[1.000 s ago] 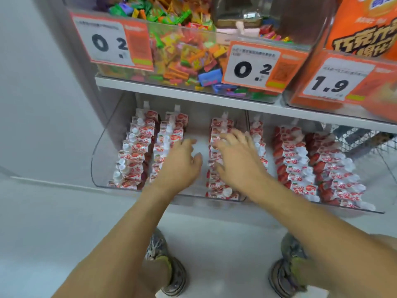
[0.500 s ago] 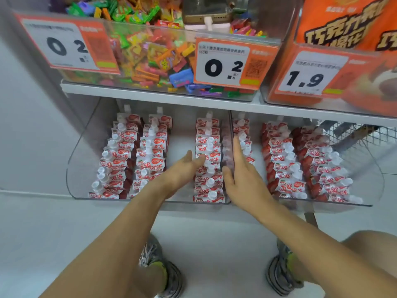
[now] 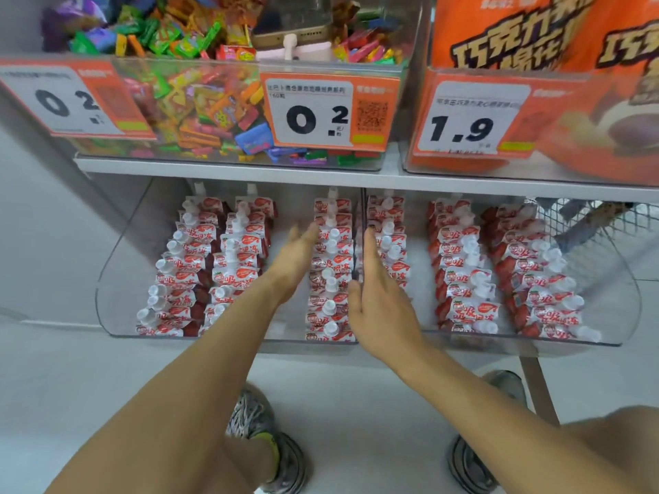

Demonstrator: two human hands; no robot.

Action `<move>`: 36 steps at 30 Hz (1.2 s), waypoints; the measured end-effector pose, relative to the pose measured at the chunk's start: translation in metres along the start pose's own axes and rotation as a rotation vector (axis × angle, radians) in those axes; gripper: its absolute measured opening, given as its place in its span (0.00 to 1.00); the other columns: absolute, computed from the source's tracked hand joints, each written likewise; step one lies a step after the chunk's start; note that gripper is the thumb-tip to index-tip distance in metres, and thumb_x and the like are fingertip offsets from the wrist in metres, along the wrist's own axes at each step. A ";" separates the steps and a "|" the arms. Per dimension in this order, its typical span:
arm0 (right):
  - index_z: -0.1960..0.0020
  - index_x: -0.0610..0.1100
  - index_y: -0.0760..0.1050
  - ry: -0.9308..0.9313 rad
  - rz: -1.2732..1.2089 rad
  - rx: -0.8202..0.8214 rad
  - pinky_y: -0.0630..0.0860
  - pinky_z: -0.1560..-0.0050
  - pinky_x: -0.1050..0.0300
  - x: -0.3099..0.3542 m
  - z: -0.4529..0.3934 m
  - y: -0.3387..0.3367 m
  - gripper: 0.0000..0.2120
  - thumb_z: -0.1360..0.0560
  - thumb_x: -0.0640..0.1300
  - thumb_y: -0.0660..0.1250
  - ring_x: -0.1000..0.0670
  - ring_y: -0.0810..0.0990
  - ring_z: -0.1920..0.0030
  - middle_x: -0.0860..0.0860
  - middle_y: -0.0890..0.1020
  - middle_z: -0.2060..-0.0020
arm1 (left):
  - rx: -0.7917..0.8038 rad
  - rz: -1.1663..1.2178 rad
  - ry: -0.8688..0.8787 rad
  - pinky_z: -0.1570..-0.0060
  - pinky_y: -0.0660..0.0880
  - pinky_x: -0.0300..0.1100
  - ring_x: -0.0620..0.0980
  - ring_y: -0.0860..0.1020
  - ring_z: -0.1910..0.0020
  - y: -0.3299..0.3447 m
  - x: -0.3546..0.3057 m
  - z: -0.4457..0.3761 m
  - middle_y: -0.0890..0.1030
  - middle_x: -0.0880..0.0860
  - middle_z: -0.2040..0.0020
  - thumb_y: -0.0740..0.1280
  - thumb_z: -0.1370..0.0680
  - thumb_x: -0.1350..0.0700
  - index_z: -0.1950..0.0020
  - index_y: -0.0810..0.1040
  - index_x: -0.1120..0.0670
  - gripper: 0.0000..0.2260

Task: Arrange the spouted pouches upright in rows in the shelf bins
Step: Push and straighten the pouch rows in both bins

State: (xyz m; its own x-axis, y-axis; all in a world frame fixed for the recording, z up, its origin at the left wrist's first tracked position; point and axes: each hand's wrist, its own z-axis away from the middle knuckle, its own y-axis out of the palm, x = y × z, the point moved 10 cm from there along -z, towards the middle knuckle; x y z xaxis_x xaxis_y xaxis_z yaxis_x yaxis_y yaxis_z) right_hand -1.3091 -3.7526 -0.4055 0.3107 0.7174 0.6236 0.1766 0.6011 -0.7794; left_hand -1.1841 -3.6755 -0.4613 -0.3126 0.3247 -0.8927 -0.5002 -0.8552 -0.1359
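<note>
Red-and-white spouted pouches with white caps stand in rows in two clear bins on the lower shelf. The left bin (image 3: 117, 308) holds three rows; the right bin (image 3: 620, 315) holds three more. My left hand (image 3: 294, 260) lies flat, fingers together, against the left side of the third row of pouches (image 3: 330, 276). My right hand (image 3: 379, 297) is flat with its fingers extended, on that row's right side by the divider between the bins. Neither hand grips a pouch.
Above, a clear bin of mixed coloured candies (image 3: 199, 112) carries orange price tags. An orange snack box (image 3: 535, 33) sits at the upper right. A wire basket (image 3: 606, 215) shows behind the right bin. My shoes (image 3: 271, 440) stand on the white floor.
Both hands turned from lying palm-down over the pouches to flat, edge-on positions flanking the third row. The view moved closer and shifted left.
</note>
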 end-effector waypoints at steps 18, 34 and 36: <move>0.20 0.54 0.35 -0.006 -0.043 0.014 0.71 0.38 0.55 0.000 0.000 0.000 0.40 0.19 0.40 0.59 0.45 0.73 0.32 0.52 0.55 0.19 | -0.041 0.001 0.067 0.50 0.68 0.36 0.41 0.73 0.56 0.022 -0.016 -0.044 0.75 0.43 0.56 0.51 0.16 0.45 0.31 0.70 0.52 0.19; 0.21 0.63 0.43 -0.045 -0.529 0.148 0.69 0.36 0.69 -0.024 -0.008 0.011 0.48 0.25 0.41 0.72 0.59 0.62 0.25 0.61 0.59 0.22 | 0.385 -0.357 0.041 0.34 0.71 0.46 0.45 0.71 0.33 0.012 0.027 0.056 0.67 0.45 0.28 0.67 0.25 0.39 0.21 0.52 0.49 0.39; 0.20 0.62 0.46 -0.043 -0.615 0.162 0.69 0.45 0.76 -0.024 -0.007 0.012 0.48 0.25 0.37 0.72 0.60 0.58 0.26 0.61 0.56 0.22 | 0.366 -0.453 0.077 0.31 0.68 0.50 0.49 0.71 0.31 0.018 0.027 0.055 0.68 0.51 0.26 0.67 0.26 0.38 0.20 0.49 0.49 0.41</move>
State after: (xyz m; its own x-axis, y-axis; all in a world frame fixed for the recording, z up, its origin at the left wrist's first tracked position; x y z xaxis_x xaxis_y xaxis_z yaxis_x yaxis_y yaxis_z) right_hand -1.3075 -3.7653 -0.4309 0.1594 0.2357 0.9587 0.1659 0.9509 -0.2614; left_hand -1.2461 -3.6596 -0.4642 0.0499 0.5830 -0.8110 -0.8210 -0.4385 -0.3657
